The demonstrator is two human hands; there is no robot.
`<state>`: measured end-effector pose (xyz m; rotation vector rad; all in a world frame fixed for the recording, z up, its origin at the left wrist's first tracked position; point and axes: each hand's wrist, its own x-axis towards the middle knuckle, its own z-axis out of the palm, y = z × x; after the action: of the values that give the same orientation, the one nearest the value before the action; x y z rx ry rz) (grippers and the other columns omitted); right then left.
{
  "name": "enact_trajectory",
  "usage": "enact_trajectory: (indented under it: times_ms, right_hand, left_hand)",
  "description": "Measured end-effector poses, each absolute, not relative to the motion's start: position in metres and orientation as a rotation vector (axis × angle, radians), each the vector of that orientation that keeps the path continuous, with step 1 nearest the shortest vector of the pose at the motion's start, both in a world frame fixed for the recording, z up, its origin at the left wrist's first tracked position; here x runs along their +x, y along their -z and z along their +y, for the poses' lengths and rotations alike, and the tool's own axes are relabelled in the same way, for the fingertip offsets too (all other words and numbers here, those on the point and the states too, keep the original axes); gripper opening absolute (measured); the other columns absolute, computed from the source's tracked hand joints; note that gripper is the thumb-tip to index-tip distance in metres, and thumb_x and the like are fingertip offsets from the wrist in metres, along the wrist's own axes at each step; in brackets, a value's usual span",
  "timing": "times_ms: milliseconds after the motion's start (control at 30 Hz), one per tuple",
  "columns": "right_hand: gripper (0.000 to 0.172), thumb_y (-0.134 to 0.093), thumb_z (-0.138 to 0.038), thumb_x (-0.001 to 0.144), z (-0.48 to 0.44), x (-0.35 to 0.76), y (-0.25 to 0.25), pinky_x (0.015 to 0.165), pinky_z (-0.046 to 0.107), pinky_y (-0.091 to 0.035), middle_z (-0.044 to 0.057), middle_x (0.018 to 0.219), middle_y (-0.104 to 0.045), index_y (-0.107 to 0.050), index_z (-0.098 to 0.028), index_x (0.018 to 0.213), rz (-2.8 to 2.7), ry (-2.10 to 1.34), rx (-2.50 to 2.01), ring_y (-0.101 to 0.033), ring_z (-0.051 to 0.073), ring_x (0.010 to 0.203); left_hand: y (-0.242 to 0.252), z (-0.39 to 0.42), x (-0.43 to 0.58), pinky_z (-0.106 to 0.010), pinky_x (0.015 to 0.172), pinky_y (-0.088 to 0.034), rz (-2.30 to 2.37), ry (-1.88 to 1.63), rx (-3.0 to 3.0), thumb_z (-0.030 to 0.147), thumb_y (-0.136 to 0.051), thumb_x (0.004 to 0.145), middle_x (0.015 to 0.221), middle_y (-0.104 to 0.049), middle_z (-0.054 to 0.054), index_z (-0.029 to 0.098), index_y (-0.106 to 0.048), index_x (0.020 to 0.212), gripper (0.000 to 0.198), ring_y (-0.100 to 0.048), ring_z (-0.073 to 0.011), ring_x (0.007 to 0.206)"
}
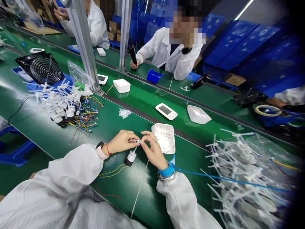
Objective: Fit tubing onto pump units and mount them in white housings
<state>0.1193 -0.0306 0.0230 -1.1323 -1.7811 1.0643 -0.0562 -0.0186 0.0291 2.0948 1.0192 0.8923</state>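
Note:
Both of my hands meet above the green bench, with fingertips pinched close together. My left hand (122,140) is closed on one end of a thin white tube with a small fitting (138,142). Thumb and fingers of my right hand (152,150) pinch the same fitting from the other side; its exact shape is partly hidden. Just below hangs or stands a small white-and-black pump (131,158), its tube leading up to my fingers; I cannot tell whether it touches the bench. Yellow and blue wires run from it to the left. Behind my right hand lies an open white plastic housing (169,140).
Pumps with tubes and coloured wires (69,109) are piled left, near a black fan (45,68). Small clear rings (125,113) lie ahead. A conveyor (143,101) carries white devices (166,111). Bagged tubing parts (243,178) lie right. A blue cord (214,176) trails from my right wrist. Co-workers sit opposite.

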Motion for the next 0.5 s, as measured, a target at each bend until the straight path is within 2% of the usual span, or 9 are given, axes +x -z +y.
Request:
enact_trajectory:
  times_ms: [133,267,500]
  right_hand:
    - [0.012,-0.057,-0.032,0.079,-0.027,0.120,-0.017,0.081,0.034,-0.040,0.005,0.099,-0.053,-0.053,-0.021,0.077,-1.585,-1.325,-1.061,-0.051,0.018,0.095]
    - [0.016,-0.061,-0.035,0.076,-0.025,0.121,-0.012,0.082,0.031,-0.041,0.002,0.088,-0.056,-0.054,-0.021,0.076,-1.382,-1.586,-0.998,-0.054,0.015,0.086]
    - [0.019,-0.065,-0.036,0.073,-0.024,0.122,-0.008,0.082,0.032,-0.043,0.001,0.086,-0.058,-0.055,-0.020,0.073,-1.325,-1.657,-0.983,-0.055,0.015,0.084]
  left_hand:
    - [-0.029,-0.019,-0.055,-0.016,0.055,-0.037,1.000,-0.918,2.048,0.024,-0.061,0.077,0.067,-0.060,-0.001,0.013,-0.069,0.082,0.015,-0.052,-0.0068,0.058]
    - [-0.027,-0.019,-0.054,-0.016,0.054,-0.038,1.003,-0.906,1.975,0.024,-0.061,0.077,0.068,-0.060,-0.002,0.012,-0.068,0.084,0.016,-0.051,-0.0071,0.058]
    - [-0.024,-0.017,-0.056,-0.018,0.057,-0.040,0.945,-0.857,1.928,0.028,-0.059,0.079,0.073,-0.061,-0.004,0.012,-0.068,0.086,0.020,-0.053,-0.0086,0.062]
